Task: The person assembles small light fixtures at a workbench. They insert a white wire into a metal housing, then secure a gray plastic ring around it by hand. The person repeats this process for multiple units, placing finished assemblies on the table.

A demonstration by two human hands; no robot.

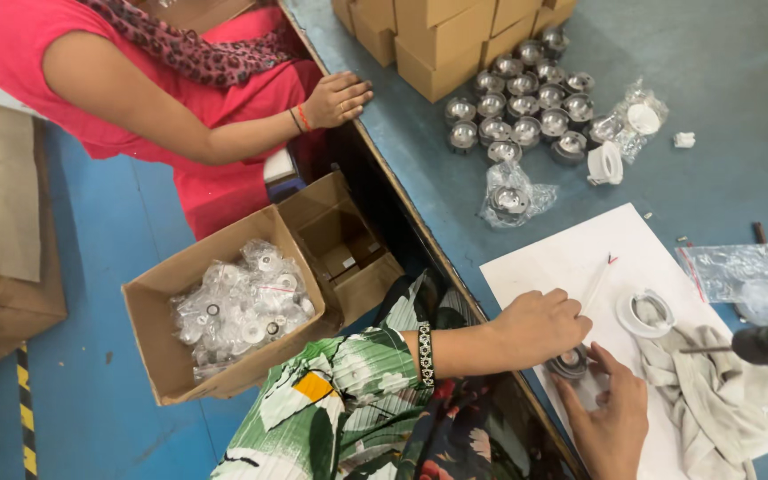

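Left grip (540,324) and right grip (611,413), fingers curled.

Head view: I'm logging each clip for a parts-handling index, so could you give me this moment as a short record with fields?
Setting: blue table with a white sheet
Left hand: fingers closed over a small round metal part
Right hand: touching the same part from below
Nearby: white ring, grey cloth, empty plastic bag
Farther back: cluster of round metal parts, stacked cardboard boxes
Floor: open box of bagged parts
Other person: a hand on the table edge
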